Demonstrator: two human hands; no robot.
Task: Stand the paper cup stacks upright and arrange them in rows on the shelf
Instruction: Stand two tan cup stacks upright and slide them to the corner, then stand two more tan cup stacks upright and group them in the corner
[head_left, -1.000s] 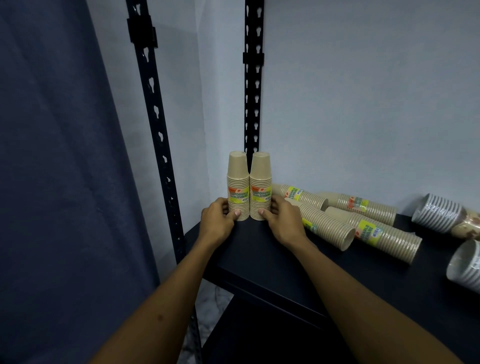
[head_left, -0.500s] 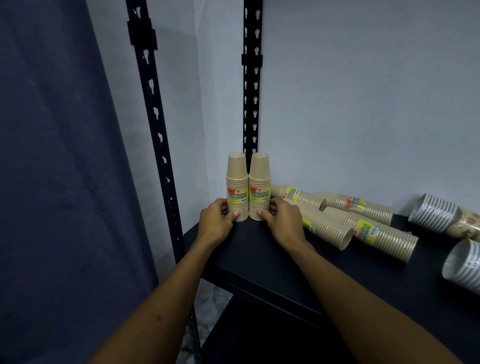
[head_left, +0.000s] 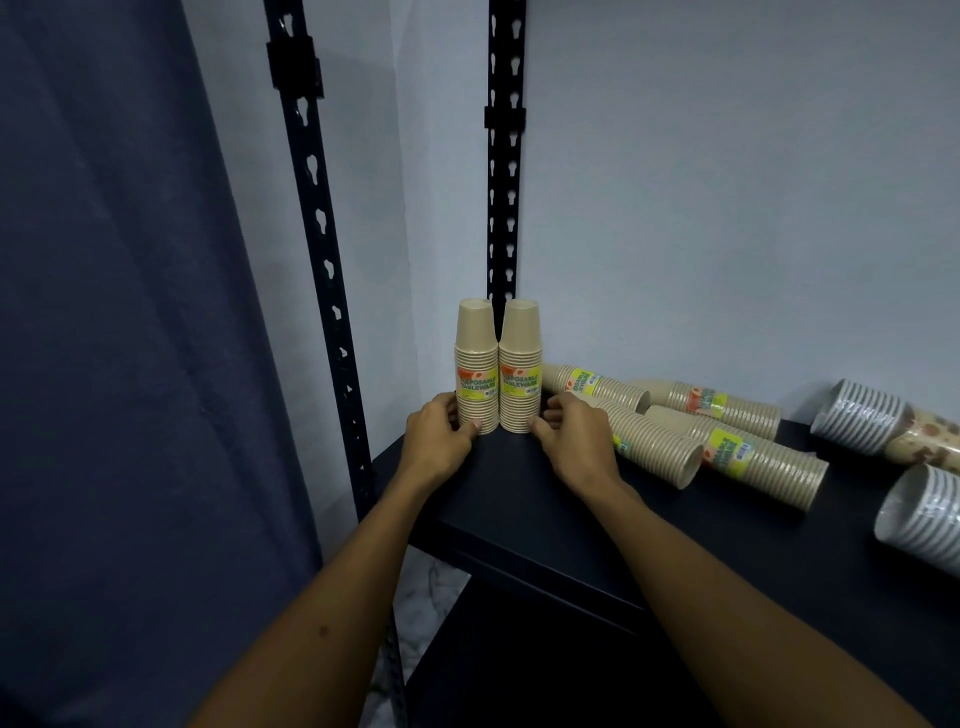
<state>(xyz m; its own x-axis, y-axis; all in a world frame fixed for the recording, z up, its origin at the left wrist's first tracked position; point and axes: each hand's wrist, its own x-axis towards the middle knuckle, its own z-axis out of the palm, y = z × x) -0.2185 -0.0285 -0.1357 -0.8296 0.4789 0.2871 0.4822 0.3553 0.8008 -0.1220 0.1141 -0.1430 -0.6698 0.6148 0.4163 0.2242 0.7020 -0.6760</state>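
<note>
Bare shelf (head_left: 519, 499) lies open in front of my two upright stacks (head_left: 498, 379). To their right, lying stacks (head_left: 691, 436) crowd the back; the wall (head_left: 727, 208) and rear post (head_left: 503, 182) close off behind.

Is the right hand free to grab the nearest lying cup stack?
Probably yes. The right hand rests at the right upright stack, and the nearest lying stack lies just beside it, with nothing between them.
</note>
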